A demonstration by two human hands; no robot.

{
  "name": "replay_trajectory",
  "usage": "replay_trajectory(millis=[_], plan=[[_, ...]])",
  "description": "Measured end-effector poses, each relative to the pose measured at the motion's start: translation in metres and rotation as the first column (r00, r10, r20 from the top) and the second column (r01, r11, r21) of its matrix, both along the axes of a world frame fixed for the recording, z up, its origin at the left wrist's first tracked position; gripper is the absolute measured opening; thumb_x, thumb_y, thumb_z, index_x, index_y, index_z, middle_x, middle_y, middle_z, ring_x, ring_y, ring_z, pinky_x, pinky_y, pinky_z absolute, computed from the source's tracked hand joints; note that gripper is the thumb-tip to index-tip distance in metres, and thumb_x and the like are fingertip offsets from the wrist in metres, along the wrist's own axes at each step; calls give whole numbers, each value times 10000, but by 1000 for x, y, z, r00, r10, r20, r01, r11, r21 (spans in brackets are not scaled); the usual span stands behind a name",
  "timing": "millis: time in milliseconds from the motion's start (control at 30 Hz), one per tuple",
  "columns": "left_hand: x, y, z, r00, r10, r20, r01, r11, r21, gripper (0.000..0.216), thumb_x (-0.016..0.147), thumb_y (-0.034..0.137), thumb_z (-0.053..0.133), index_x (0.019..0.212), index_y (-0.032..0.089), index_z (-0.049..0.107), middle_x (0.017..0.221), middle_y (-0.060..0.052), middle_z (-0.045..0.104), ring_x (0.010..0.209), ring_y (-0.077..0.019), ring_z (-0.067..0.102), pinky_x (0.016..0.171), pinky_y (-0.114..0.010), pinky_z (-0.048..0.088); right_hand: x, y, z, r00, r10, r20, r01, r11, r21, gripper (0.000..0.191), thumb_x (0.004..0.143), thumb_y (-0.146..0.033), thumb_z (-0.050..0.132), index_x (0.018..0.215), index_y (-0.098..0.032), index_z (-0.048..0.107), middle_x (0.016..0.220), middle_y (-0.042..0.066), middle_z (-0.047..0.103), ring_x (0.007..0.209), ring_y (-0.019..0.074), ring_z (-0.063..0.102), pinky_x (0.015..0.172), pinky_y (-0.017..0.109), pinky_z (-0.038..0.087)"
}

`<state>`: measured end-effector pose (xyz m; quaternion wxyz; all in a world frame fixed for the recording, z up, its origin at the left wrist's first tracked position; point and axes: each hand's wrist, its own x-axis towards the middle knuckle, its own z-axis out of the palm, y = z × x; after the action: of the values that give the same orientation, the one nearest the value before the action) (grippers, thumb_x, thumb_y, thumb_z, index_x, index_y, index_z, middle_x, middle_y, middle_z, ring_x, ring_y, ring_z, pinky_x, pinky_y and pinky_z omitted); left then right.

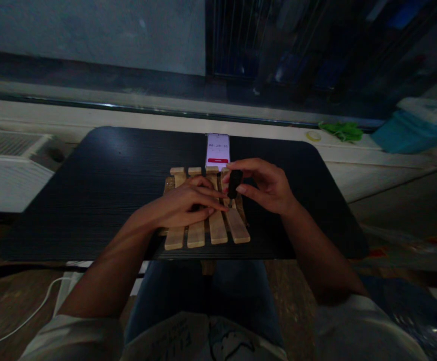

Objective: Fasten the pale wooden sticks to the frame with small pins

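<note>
On the dark worktop (101, 185) lies a set of wooden slats (218, 228), four pale strips side by side across a darker wooden piece beneath them. The left hand (182, 203) rests flat on top of the slats, its fingers pressed together and stretched toward the right, pinching nothing. The right hand (267, 185) hovers just above the slats' right side, its fingers pinching a small black object (235, 183) upright between thumb and forefinger, close to the left hand's fingertips. Just behind the slats a phone (217, 149) lies on the worktop with its screen lit. Well off to the right, on a pale ledge, stands a teal container (410, 136) with a light lid on it; what it holds cannot be seen. Near it lies something green (342, 131).
</note>
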<state>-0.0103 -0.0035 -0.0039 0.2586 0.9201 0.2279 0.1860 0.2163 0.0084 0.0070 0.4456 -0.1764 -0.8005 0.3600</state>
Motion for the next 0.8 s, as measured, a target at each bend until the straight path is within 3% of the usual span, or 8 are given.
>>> replay_trajectory(millis=[800], plan=[[0, 1, 1, 1000, -22, -5, 23, 1000, 6, 334, 870, 152, 500, 1126, 264, 684, 1183, -4, 666, 1057, -230, 504, 934, -402, 386, -1, 3, 0, 1000, 2, -23, -1, 999, 53, 375, 786, -317, 697, 1146, -244, 623, 1064, 22, 694, 932, 132, 658, 787, 282, 540]])
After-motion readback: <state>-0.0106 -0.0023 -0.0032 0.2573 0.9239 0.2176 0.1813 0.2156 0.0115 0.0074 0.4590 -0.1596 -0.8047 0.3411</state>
